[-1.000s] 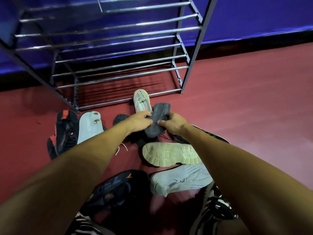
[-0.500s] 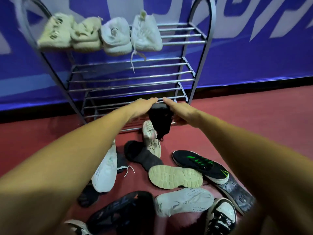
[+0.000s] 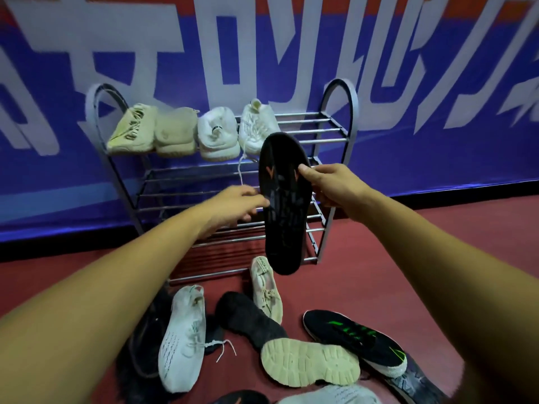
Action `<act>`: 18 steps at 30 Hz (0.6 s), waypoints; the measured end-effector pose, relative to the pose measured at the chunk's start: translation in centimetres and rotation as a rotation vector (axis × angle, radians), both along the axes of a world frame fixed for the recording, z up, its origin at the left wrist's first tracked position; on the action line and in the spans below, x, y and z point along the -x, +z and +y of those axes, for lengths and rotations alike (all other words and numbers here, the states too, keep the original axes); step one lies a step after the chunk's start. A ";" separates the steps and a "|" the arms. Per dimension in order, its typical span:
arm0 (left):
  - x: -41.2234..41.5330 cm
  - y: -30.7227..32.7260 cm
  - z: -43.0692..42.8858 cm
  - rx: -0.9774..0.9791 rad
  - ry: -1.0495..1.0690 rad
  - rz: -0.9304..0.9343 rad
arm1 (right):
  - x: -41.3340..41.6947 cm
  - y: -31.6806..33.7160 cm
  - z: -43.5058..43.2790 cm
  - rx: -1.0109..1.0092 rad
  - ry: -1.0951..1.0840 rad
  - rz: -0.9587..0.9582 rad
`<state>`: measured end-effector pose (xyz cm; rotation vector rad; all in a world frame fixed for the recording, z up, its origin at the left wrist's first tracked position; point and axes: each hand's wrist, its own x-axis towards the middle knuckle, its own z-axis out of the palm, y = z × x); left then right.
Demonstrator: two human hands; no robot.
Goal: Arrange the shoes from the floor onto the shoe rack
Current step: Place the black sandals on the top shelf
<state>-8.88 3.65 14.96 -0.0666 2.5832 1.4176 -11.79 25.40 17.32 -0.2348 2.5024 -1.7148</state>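
Right hand (image 3: 335,185) is clamped on the black shoe (image 3: 284,205), thumb across the sole face, fingers behind the right edge. The shoe is in the air, upright, wider end up, sole facing the camera, in front of the right half of the shoe rack (image 3: 351,112). Its lower end hangs level with the rack's bottom rails. Left hand (image 3: 236,204) is at the shoe's left edge, fingertips touching it. It's blurred, so can't tell whether it pinches or just rests there. On the rack's top shelf, four light shoes sit side by side from the left end to past the middle: two beige shoes (image 3: 132,131), then two white shoes (image 3: 217,132). A lace hangs down off the rightmost one. On the floor (image 3: 423,258) in front of the rack, a pink-beige shoe (image 3: 267,290) is nearest the bottom rail and a white knit shoe (image 3: 183,336) lies to its left. A dark grey shoe (image 3: 309,363) lies with its cream sole showing, and a black-and-green shoe (image 3: 355,336) lies against it on the right. More shoes are cut off at the frame's bottom edge. Blue banner (image 3: 437,112) on the wall behind.
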 end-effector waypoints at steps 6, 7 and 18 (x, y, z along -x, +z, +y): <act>-1.1 -0.7 -0.2 -0.002 -0.225 -0.109 | 0.6 1.3 -0.1 0.211 -0.035 -0.083; -1.0 -0.6 0.0 -0.015 -0.210 -0.036 | 0.7 1.4 -0.1 0.240 -0.044 -0.077; 0.9 3.4 2.4 -0.314 0.001 0.255 | 1.6 0.3 1.8 0.293 0.150 -0.186</act>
